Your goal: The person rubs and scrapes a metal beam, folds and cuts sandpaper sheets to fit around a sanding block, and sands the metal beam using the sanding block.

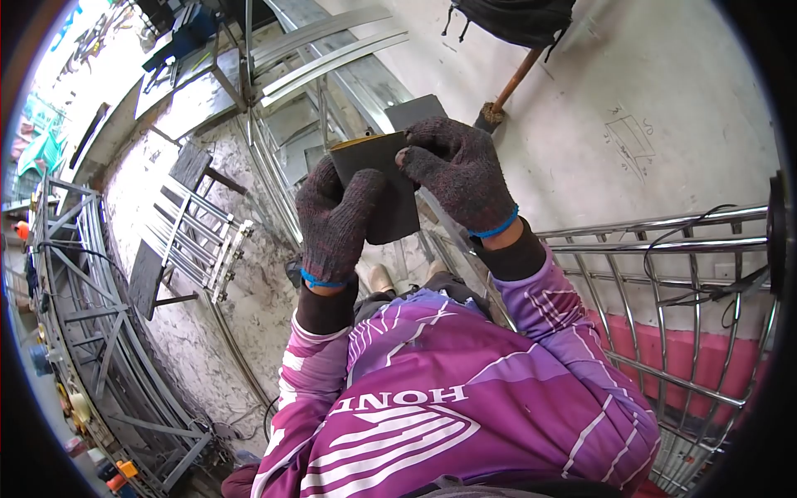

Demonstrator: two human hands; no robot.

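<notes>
Both my hands wear dark knitted gloves with blue cuffs. Between them, in front of my chest, is a dark grey sheet of sandpaper (392, 203), with a yellow-brown inner side showing along its top edge, where it appears folded. My left hand (339, 220) grips its left side, thumb lying across the front. At the upper right corner, my right hand (461, 174) pinches the sheet between thumb and fingers. The fingers behind the sheet are hidden.
A chrome tube railing (664, 245) stands close on my right. At left are a small stand holding a metal tube grille (187, 228) and a long steel frame (100, 332). Metal profiles (332, 66) lie ahead; a black bag (519, 17) is by the wall.
</notes>
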